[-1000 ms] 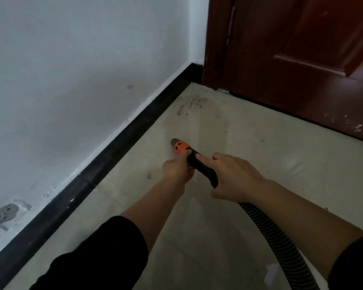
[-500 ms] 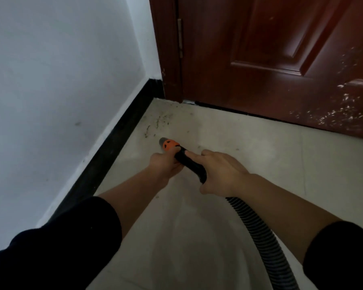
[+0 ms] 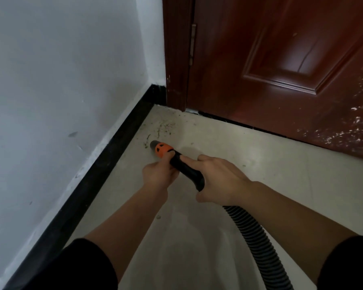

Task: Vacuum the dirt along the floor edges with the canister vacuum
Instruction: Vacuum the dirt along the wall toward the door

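Person holds the vacuum nozzle (image 3: 161, 149) low, its tip pointing into the corner. Left hand (image 3: 157, 174) is curled round the tube just behind the orange collar. Right hand (image 3: 222, 178) is wrapped round the black handle (image 3: 188, 171), with the index finger lying straight along the top. The hose (image 3: 258, 243) trails back toward the person on the right; the canister is out of view.

The nozzle tip sits at the near edge of the dirt (image 3: 164, 127), a scatter of dark specks on the floor (image 3: 260, 185) in the corner between the baseboard (image 3: 105, 164) and the door (image 3: 281, 70). That patch looks untouched, so the corner is not yet done. The strip along the baseboard nearer the person looks mostly clean. The edge under the door is probably left too. Can't tell whether suction is on.
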Tool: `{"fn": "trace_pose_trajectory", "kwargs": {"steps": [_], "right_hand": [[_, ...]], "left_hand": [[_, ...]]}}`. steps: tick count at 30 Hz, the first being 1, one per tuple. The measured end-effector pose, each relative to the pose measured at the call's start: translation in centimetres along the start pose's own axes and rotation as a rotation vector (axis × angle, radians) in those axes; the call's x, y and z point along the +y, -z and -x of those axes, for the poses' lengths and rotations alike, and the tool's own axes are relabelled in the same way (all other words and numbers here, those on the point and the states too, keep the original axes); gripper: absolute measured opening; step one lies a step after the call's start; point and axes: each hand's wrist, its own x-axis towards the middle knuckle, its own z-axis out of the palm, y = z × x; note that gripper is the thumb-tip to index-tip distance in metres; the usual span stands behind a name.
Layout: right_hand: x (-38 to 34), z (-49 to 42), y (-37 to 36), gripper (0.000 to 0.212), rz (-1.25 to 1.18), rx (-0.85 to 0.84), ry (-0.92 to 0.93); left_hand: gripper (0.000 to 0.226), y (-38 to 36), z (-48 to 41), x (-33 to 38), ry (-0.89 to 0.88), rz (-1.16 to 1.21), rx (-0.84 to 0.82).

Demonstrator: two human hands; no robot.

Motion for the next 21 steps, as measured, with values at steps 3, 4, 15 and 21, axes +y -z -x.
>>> {"fn": "trace_pose_trajectory", "kwargs": {"steps": [3,4,15,21], "right_hand": [[-0.4,-0.4,-0.1,0.105,-0.002,-0.002,0.006],[-0.7,-0.5,-0.2,0.105,-0.005,-0.003,0.006],[-2.4,-2.1,-0.1,0.104,0.011,-0.001,0.015],[-3.0,-4.3,0.3,0.103,0.028,-0.010,0.019]], "left_hand": [[0.021,0.6,0.0,0.1,-0.002,0.033,0.002],[0.021,0.9,-0.1,0.2,-0.002,0.037,0.000],[0.023,2.2,-0.8,1.4,-0.009,0.066,0.024],[0.024,2.3,-2.2,2.6,-0.021,0.069,0.041]]}}
